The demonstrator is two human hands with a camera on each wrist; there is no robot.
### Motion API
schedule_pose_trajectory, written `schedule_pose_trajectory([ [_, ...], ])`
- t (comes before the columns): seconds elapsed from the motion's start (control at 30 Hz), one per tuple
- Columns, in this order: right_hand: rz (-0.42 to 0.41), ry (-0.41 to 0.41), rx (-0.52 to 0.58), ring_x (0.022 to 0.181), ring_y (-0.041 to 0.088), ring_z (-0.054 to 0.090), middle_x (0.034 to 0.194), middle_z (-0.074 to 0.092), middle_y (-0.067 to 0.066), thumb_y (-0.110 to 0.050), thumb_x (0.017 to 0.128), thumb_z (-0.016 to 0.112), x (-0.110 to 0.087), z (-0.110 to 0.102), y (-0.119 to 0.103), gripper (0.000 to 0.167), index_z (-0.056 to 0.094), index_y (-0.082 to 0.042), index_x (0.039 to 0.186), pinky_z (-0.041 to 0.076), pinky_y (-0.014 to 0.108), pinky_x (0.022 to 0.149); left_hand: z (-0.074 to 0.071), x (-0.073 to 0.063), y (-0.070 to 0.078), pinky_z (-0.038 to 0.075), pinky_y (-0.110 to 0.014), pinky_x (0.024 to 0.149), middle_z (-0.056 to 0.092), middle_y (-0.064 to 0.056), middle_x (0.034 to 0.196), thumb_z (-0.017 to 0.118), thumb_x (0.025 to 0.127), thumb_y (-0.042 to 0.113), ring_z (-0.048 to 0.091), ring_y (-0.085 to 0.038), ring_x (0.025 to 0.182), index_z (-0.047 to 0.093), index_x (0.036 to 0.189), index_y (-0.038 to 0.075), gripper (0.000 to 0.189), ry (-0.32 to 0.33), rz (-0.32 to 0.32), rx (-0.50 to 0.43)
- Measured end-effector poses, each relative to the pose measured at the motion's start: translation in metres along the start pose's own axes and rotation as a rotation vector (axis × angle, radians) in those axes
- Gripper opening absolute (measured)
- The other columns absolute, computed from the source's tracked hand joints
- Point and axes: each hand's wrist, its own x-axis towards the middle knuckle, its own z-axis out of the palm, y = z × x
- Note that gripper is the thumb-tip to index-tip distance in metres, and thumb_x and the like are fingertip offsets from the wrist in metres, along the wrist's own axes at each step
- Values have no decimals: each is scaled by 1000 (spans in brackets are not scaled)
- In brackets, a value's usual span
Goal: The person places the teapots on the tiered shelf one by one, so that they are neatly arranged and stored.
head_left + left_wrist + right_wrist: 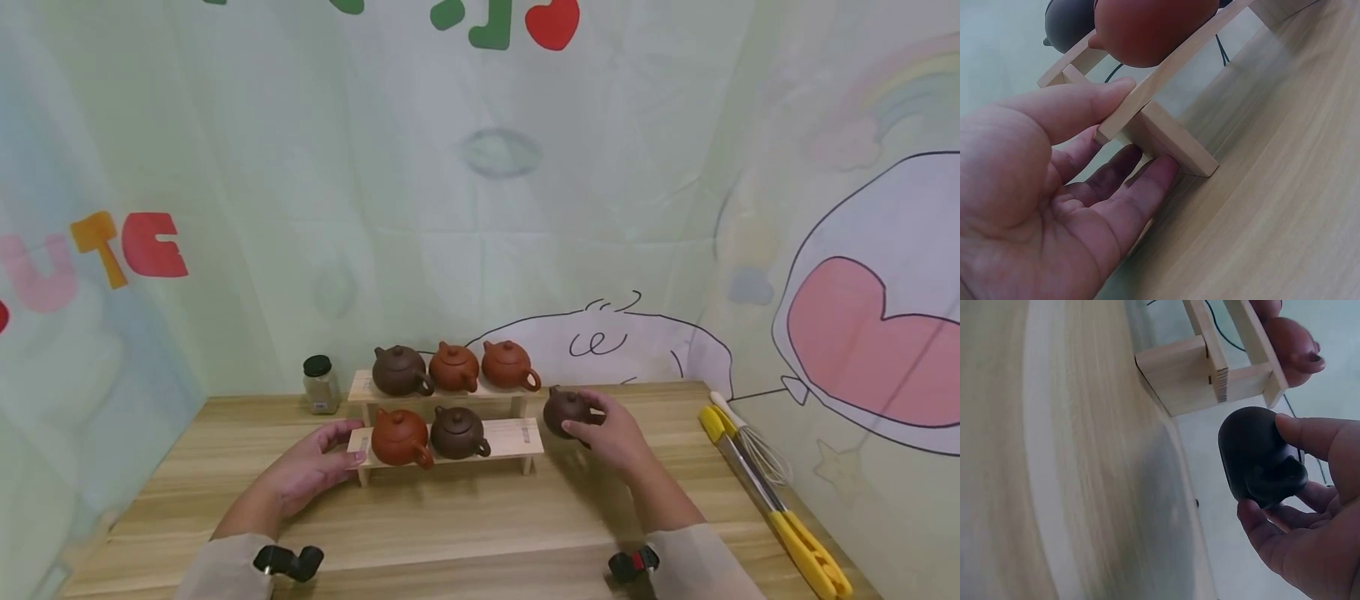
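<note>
My right hand holds a dark brown teapot just right of a two-tier wooden stand. In the right wrist view thumb and fingers grip that teapot from opposite sides, above the table. My left hand grips the left end of the stand's lower tier, thumb on the board's edge and fingertips against the leg. On the lower tier sit a reddish-brown teapot and a dark one. The upper tier carries a dark teapot and two reddish ones.
A black-lidded jar stands left of the stand at the table's back edge. Yellow-ended tongs and a whisk lie along the right edge of the wooden table. A printed curtain hangs behind.
</note>
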Motion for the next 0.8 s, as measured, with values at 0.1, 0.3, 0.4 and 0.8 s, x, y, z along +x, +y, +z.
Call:
schedule_pose_trajectory([
  [0.1, -7, -16, 19, 141, 43, 58, 160, 52, 22, -24, 95, 82, -8, -4, -3, 68, 53, -7, 154, 61, 49, 103, -1, 0, 0, 60, -29, 103, 22, -26, 170, 73, 101, 12, 62, -17, 125, 27, 162, -3, 78, 0, 1, -3],
  [0.3, -7, -71, 27, 135, 40, 62, 152, 59, 20, -26, 91, 87, -16, -10, -13, 66, 59, -9, 149, 63, 45, 97, -1, 0, 0, 60, -28, 102, 22, -26, 170, 73, 101, 11, 62, -16, 124, 26, 162, -3, 78, 2, 8, -7],
  [0.4, -36, -110, 52, 128, 37, 65, 145, 64, 21, -24, 89, 88, -18, -9, -18, 65, 62, -9, 146, 64, 39, 91, -1, -1, 0, 60, -29, 103, 22, -26, 171, 74, 101, 12, 62, -16, 125, 27, 162, -3, 79, 6, 6, -6],
  [0.8, -66, -159, 117, 126, 35, 67, 137, 69, 18, -20, 86, 90, -27, 20, -38, 62, 66, -11, 143, 63, 35, 82, 1, -1, 1, 60, -31, 104, 24, -25, 169, 74, 101, 13, 63, -18, 124, 28, 161, -2, 78, 5, -1, 0],
])
